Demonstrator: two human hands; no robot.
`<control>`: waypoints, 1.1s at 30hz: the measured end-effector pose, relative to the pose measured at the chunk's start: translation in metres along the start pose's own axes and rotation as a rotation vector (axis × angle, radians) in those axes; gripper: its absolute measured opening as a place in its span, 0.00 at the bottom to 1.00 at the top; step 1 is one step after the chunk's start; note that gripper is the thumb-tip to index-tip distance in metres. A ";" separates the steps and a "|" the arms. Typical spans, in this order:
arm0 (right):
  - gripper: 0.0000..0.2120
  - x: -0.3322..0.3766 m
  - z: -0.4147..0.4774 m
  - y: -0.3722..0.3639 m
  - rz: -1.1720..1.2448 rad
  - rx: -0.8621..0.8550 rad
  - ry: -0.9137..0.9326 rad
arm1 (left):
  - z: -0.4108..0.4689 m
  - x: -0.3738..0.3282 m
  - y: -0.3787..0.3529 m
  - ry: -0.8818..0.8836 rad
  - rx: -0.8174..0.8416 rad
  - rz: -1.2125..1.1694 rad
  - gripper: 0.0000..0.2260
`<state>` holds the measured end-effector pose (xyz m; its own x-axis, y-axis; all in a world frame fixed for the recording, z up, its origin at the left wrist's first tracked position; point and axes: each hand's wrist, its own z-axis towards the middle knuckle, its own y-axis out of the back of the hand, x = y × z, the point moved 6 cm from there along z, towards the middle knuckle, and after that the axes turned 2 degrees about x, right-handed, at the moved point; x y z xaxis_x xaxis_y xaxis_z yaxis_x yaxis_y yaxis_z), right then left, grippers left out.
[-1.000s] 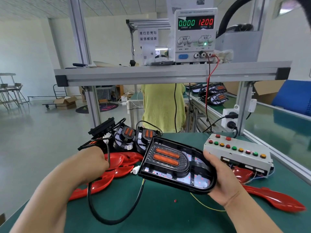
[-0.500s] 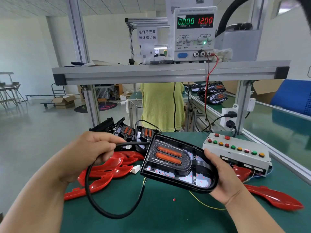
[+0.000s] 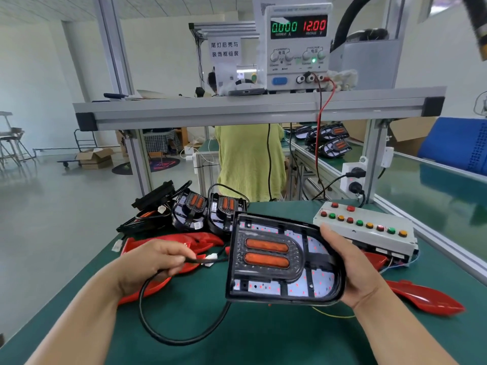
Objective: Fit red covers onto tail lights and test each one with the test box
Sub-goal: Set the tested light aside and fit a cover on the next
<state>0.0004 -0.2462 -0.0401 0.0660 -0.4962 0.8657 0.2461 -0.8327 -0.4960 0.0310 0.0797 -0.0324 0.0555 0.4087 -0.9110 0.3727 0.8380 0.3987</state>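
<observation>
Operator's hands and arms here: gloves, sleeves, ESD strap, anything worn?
Nothing worn that shows. The left hand and right hand are bare: no gloves, rings or finger cots. The left forearm and right forearm are bare to the frame edge: no sleeves, watch or wrist strap in view.

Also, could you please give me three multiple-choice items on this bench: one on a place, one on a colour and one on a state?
1. Where does the test box stand?
A. On the upper shelf.
B. On the green table, right of the held tail light.
C. On the floor.

2. What colour are the voltage digits on the power supply?
A. Red.
B. Blue.
C. White.

3. What does the left hand hold?
A. Nothing.
B. A black cable.
C. A red cover.

Answers: 1 B, the box sits on the table beside the light; 2 A, 12.00 glows red; 3 B, the hand pinches the cable.
</observation>
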 end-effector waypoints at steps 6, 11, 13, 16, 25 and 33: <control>0.23 -0.005 -0.005 -0.009 -0.093 0.069 -0.065 | 0.003 0.006 -0.020 0.076 0.121 0.271 0.15; 0.27 0.000 -0.008 0.003 -0.131 0.025 -0.085 | 0.007 0.005 -0.015 0.067 0.064 0.462 0.17; 0.25 0.004 -0.010 0.003 -0.142 0.046 -0.094 | 0.009 0.004 -0.011 0.055 -0.002 0.498 0.17; 0.28 0.007 -0.015 -0.002 -0.162 0.133 -0.127 | 0.009 0.002 -0.007 0.042 -0.096 0.552 0.15; 0.17 -0.002 -0.009 0.021 -0.310 0.055 -0.234 | 0.011 -0.019 -0.009 -0.057 -0.394 0.538 0.05; 0.18 -0.017 -0.001 0.024 -0.336 0.033 -0.249 | 0.054 -0.051 -0.057 -0.125 -0.338 0.759 0.09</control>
<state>0.0045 -0.2579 -0.0667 0.2080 -0.1205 0.9707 0.3248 -0.9276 -0.1847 0.0568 -0.0085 -0.0148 0.2886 0.8791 -0.3794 -0.1041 0.4227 0.9003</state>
